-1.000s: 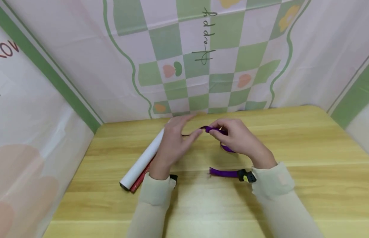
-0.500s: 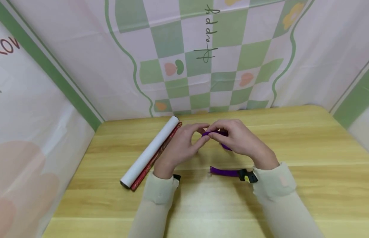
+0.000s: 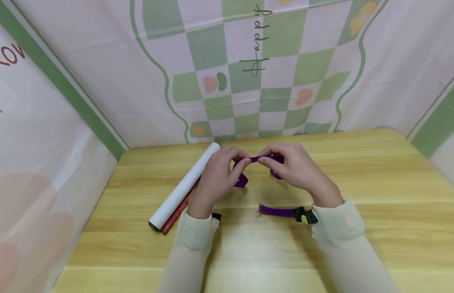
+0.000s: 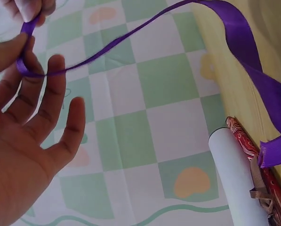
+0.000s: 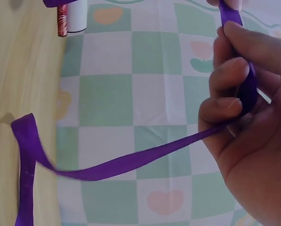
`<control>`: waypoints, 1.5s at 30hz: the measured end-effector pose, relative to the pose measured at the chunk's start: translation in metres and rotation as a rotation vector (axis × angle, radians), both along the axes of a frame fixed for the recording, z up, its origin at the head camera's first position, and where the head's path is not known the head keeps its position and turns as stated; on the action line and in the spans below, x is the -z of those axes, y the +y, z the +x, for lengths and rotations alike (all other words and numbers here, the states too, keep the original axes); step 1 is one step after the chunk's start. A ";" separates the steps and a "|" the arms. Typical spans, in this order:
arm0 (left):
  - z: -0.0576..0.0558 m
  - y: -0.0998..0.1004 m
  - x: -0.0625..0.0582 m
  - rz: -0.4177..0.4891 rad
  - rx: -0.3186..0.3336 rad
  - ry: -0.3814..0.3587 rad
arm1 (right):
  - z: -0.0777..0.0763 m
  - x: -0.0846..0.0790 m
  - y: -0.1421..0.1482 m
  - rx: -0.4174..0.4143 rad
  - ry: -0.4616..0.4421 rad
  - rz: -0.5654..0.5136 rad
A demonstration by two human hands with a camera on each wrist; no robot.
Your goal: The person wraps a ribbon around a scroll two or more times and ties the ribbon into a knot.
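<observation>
A purple ribbon (image 3: 254,159) stretches in a short straight span between my two hands above the table. My left hand (image 3: 219,175) pinches it between thumb and forefinger; the other fingers stand loosely spread in the left wrist view. From there the ribbon (image 4: 244,42) trails off in a long curve to a cut end. My right hand (image 3: 294,169) pinches the other side of the span, and its remaining fingers curl over the ribbon (image 5: 131,162), which hangs down towards the table. Near the right wrist, a purple ribbon length (image 3: 276,211) shows with a frayed-looking end.
A white roll (image 3: 184,187) lies slantwise on the wooden table (image 3: 120,248), left of my left hand. Alongside it lies a red patterned roll (image 3: 175,217), tied with a brown ribbon bow (image 4: 262,193). A checkered cloth (image 3: 278,77) hangs behind the table.
My left hand moved right to meet the right hand and took hold of the ribbon. Now the hands are slightly apart, with the ribbon drawn between them and a fold hanging below the left.
</observation>
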State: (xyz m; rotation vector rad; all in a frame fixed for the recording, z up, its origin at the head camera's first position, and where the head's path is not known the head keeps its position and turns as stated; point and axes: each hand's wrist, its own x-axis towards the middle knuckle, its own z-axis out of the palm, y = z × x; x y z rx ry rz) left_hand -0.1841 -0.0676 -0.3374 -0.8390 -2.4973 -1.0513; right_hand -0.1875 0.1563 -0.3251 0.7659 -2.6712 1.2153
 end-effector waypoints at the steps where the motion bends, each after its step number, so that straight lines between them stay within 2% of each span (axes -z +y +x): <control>1: 0.000 0.000 0.000 0.008 -0.006 0.013 | 0.001 -0.001 0.000 0.016 0.012 -0.004; 8: -0.005 -0.009 0.000 0.129 -0.039 0.107 | 0.003 -0.005 0.005 0.158 0.048 0.000; 13: -0.007 -0.018 -0.002 0.196 -0.093 0.122 | 0.004 -0.007 0.015 0.221 0.029 -0.063; 18: -0.010 -0.025 -0.003 0.244 -0.157 0.137 | 0.002 -0.008 0.024 0.278 0.063 -0.105; 25: -0.009 -0.031 -0.005 0.299 -0.290 0.124 | -0.001 -0.008 0.032 0.332 0.103 -0.183; 30: -0.011 -0.037 -0.007 0.354 -0.387 0.177 | -0.002 -0.008 0.039 0.366 0.101 -0.205; 33: -0.012 -0.040 -0.008 0.390 -0.426 0.213 | -0.002 -0.009 0.042 0.352 0.083 -0.221; 37: -0.012 -0.041 -0.010 0.431 -0.457 0.232 | -0.001 -0.011 0.046 0.290 0.042 -0.230; 40: -0.011 -0.042 -0.010 0.457 -0.469 0.230 | 0.002 -0.014 0.050 0.236 -0.045 -0.222; 45: -0.010 -0.043 -0.012 0.467 -0.483 0.225 | 0.006 -0.019 0.057 0.136 -0.197 -0.091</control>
